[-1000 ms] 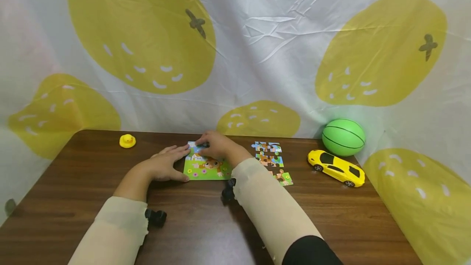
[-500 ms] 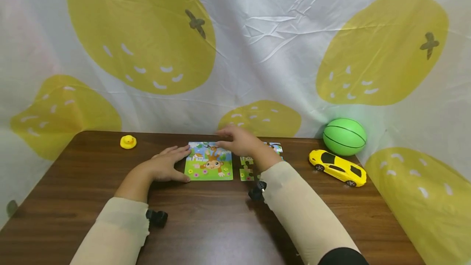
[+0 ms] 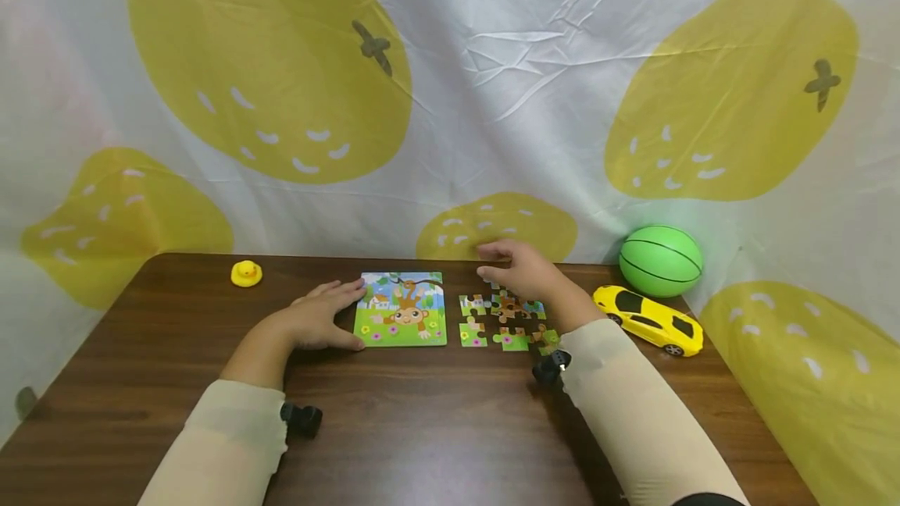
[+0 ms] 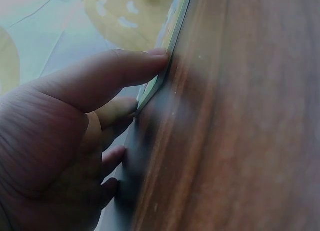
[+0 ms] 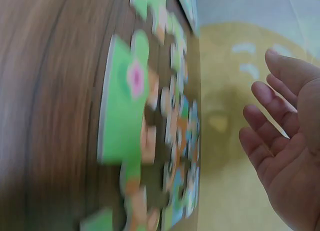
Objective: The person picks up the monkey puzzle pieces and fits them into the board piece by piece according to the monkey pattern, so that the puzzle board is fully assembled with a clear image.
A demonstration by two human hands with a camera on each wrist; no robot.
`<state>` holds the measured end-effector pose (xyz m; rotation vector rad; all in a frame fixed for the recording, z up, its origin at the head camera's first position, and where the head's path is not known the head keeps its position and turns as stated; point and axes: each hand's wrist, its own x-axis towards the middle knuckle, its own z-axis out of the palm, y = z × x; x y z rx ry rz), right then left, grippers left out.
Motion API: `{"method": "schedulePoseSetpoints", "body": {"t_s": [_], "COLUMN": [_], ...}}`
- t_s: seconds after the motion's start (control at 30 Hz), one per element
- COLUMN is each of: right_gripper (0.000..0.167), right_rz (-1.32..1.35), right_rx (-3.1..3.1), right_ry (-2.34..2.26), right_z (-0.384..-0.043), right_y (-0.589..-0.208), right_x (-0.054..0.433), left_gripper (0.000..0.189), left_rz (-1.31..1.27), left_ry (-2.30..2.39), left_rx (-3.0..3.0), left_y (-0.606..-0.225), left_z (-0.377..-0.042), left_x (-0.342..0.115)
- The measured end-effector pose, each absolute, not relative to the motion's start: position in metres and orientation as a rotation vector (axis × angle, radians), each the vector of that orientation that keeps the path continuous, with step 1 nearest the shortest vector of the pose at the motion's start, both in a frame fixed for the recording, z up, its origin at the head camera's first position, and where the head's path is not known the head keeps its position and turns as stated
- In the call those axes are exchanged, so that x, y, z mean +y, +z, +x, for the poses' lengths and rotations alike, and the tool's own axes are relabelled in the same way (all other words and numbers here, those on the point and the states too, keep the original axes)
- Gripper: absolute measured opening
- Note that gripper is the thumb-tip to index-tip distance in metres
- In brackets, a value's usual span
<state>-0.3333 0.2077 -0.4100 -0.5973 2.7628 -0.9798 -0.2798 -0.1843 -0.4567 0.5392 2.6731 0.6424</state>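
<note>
A square puzzle board [image 3: 401,326] with a monkey picture lies flat toward the back of the table. My left hand [image 3: 318,318] rests along its left side, thumb at the near corner and fingertips at the far one. In the left wrist view the thumb [image 4: 135,66] touches the board's edge. Several loose jigsaw pieces [image 3: 513,340] lie to the right of the board. Over the back of them my right hand [image 3: 523,268] hovers with loosely bent fingers and nothing in its grasp, partly hiding the rear pieces. The right wrist view shows its palm [image 5: 300,156] apart from the pieces.
A yellow toy car [image 3: 650,320] and a green ball [image 3: 661,260] stand at the right, beyond the right forearm. A yellow rubber duck [image 3: 246,273] sits at the back left. A lemon-print curtain [image 3: 485,139] hangs behind the table.
My right hand has moved from over the board's top to the right, above the loose pieces. The board's whole picture and more pieces now show. The left hand has stayed in place.
</note>
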Motion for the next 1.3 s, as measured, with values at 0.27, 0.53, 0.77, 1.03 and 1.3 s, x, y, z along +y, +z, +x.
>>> {"method": "schedulePoseSetpoints", "body": {"t_s": [0.27,0.53,0.77,1.03,1.3], "right_gripper": [0.052,0.051,0.052,0.054,0.053], "right_rz": [-0.516,-0.488,-0.443,-0.416,-0.377], "right_rx": [2.787,2.789,2.756,2.727,2.733], "right_ry": [-0.976,-0.969,-0.951,-0.936,-0.891], "right_z": [-0.346,-0.355,-0.362,-0.368,-0.370], "right_y": [-0.423,-0.433,-0.444,-0.448,-0.447], "right_x": [0.240,0.251,0.258,0.259,0.254], "left_gripper": [0.107,0.107,0.106,0.106,0.106], "left_rz": [0.539,0.524,0.523,0.521,0.520], "left_ry": [0.629,0.649,0.634,0.645,0.657], "left_rx": [2.671,2.671,2.676,2.680,2.678], "left_y": [-0.456,-0.454,-0.454,-0.455,-0.452], "left_z": [-0.280,-0.278,-0.278,-0.279,-0.278], "left_x": [-0.186,-0.187,-0.187,-0.188,-0.188]}}
